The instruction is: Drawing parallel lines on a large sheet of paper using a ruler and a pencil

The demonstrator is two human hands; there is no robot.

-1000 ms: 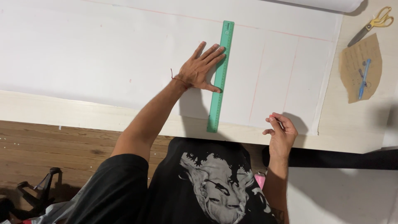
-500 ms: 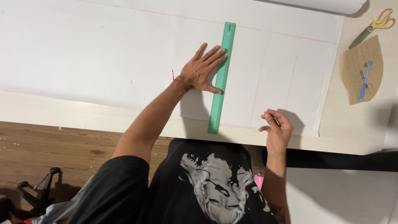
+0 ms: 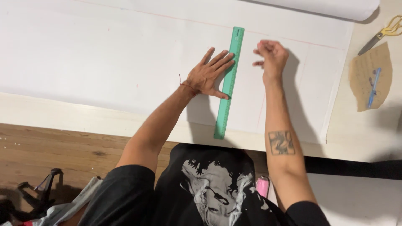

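My left hand (image 3: 208, 74) lies flat with its fingers spread on a large white paper sheet (image 3: 104, 58), and the fingertips and thumb press on the left edge of a long green ruler (image 3: 228, 83). The ruler runs from the sheet's near edge away from me. My right hand (image 3: 272, 54) hovers just right of the ruler's far end. Its fingers are curled as if pinched on a thin pencil that barely shows. Faint red lines cross the sheet.
The sheet lies on a pale table (image 3: 63, 117) above a wooden floor (image 3: 50, 155). At the far right are scissors with yellow handles (image 3: 383, 33) and a brown paper scrap (image 3: 370, 75) carrying a blue pen (image 3: 373, 88). A paper roll (image 3: 335, 6) lies along the back.
My right hand has risen from the sheet's near edge to the far end of the ruler. The left hand and ruler stay put.
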